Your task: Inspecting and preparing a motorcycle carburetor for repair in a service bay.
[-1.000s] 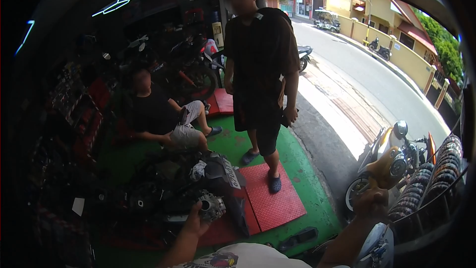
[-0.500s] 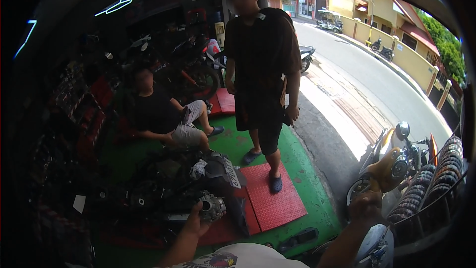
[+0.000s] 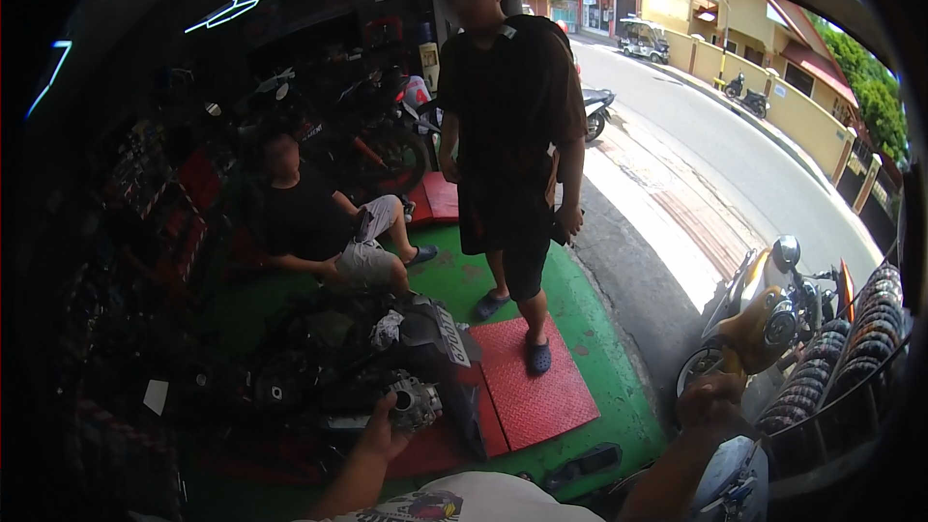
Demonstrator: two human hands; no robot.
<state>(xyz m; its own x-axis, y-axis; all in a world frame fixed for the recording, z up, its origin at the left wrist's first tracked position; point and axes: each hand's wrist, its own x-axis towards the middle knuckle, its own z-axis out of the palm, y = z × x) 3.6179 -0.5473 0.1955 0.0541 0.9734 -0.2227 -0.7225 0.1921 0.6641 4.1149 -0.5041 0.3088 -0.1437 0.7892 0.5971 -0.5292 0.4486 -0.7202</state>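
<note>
In my left hand (image 3: 387, 435), at the lower middle, is a silver metal engine part (image 3: 420, 404) with a round bore. The thumb presses its side, and the other fingers are mostly hidden. Behind it a partly stripped dark motorcycle (image 3: 329, 353) has its tail and plate towards the right. My right hand (image 3: 711, 400) is raised at the lower right, in front of a parked yellowish motorcycle (image 3: 764, 314). Its fingers look curled, in shadow, and I cannot make out anything in them.
One person (image 3: 512, 116) stands beyond the motorcycle beside a red metal plate (image 3: 541, 387); another person (image 3: 304, 208) sits low on the left. A row of tires (image 3: 836, 362) lines the right edge. A dark flat object (image 3: 583, 467) lies on the green floor (image 3: 590, 329).
My right hand has shifted very slightly. My left hand keeps the engine part in about the same place, and both other people hold still.
</note>
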